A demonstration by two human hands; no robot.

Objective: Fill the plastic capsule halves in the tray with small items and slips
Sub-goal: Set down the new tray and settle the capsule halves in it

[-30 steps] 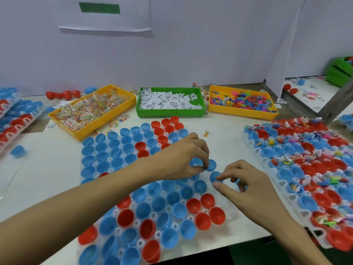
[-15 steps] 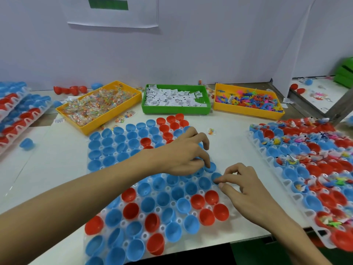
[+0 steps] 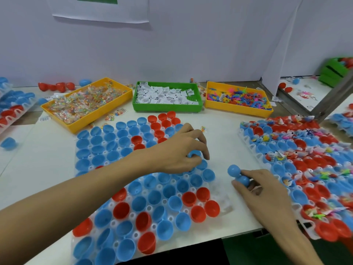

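Observation:
A clear tray (image 3: 225,205) of empty blue and red capsule halves lies in front of me. My left hand (image 3: 181,150) reaches over its right side, fingers curled round a blue half (image 3: 193,153) in the tray. To the right of the tray, over bare table, my right hand (image 3: 267,190) grips two blue halves (image 3: 238,175). A second tray (image 3: 248,144) at the right holds halves filled with small toys and slips.
Three bins stand at the back: a yellow one with wrapped candies (image 3: 86,104), a green one with paper slips (image 3: 168,96), a yellow one with small plastic toys (image 3: 238,98). More capsule trays (image 3: 15,109) lie at the far left. The table's front edge is near.
My right hand has lifted two blue halves off the tray's right edge and drawn them to the right. My left hand stays on the same spot of the tray.

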